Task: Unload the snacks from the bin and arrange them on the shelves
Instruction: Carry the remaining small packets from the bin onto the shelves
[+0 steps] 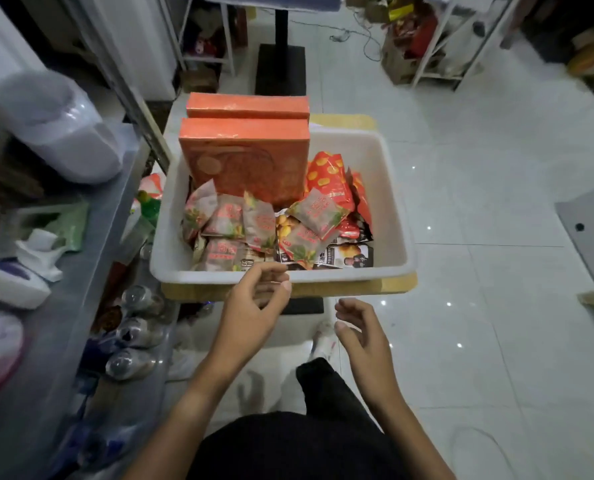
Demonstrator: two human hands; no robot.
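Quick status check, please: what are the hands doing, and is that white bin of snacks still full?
Both hands empty: left hand at bin's near rim, right hand just short of it. White bin still loaded: orange boxes, snack packets. Nothing blocking.

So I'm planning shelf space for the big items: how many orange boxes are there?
2. One orange box stands upright in the white bin at its far end; the second box stands directly behind it. More could be hidden under the snack packets.

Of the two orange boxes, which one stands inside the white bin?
The nearer orange box stands upright inside the white bin, among the snack packets. The farther orange box is behind it, beyond the bin's far wall.
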